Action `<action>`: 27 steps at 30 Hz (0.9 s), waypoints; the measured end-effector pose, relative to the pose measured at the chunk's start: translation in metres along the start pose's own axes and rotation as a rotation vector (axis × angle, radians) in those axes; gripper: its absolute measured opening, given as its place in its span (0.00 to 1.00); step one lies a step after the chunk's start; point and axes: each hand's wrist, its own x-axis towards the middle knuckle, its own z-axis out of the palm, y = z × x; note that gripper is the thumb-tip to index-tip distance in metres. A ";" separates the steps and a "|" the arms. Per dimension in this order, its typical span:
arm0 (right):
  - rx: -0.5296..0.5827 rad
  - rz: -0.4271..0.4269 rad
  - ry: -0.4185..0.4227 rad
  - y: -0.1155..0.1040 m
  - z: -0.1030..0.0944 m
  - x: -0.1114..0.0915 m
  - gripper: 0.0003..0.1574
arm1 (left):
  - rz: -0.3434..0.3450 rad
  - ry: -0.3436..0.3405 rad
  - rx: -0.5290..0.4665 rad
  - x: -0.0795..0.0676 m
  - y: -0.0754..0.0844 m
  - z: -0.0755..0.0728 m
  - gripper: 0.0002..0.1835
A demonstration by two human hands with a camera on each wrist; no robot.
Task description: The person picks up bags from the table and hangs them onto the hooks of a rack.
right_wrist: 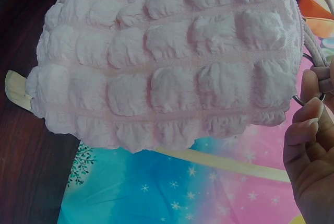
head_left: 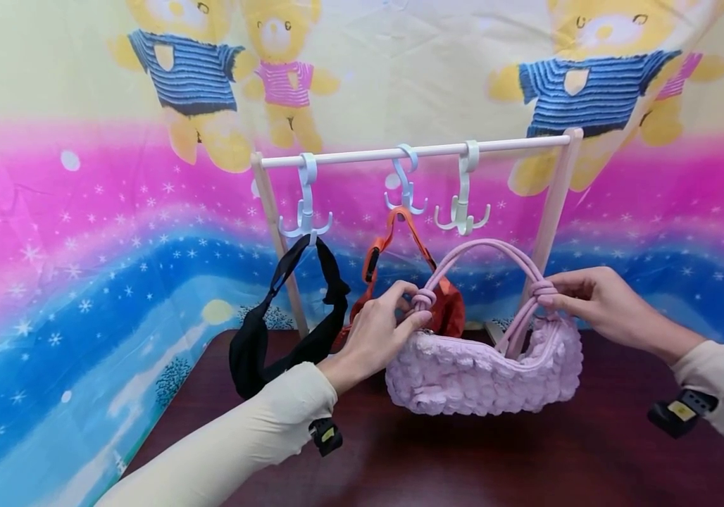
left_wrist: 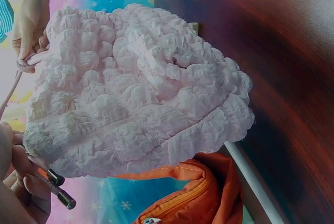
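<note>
A puffy pink handbag (head_left: 482, 377) is held up over the dark table, its cord handle (head_left: 495, 244) arching above it. My left hand (head_left: 375, 327) pinches the knot at the handle's left end; my right hand (head_left: 596, 303) pinches the knot at the right end. In the left wrist view, metal-tipped cord ends (left_wrist: 61, 195) hang by the left fingers. The quilted side of the bag (right_wrist: 172, 67) fills much of the right wrist view. Behind the handle, a pale green hook (head_left: 462, 204) hangs from the rack's rod, with no bag on it.
A wooden rack (head_left: 555, 204) with a white rod (head_left: 349, 156) stands at the back. On its left blue hook (head_left: 306, 204) hangs a black bag (head_left: 254, 345); an orange bag (head_left: 451, 306) hangs from the middle blue hook (head_left: 406, 186). A bear-print cloth (head_left: 115, 211) covers the wall.
</note>
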 end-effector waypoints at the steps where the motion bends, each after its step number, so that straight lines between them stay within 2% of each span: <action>1: -0.001 -0.005 0.003 0.000 0.000 0.000 0.17 | 0.004 0.002 0.002 0.000 0.000 0.000 0.19; 27: -0.033 -0.035 0.040 -0.006 -0.002 0.006 0.15 | 0.002 0.038 0.033 0.005 0.007 -0.008 0.19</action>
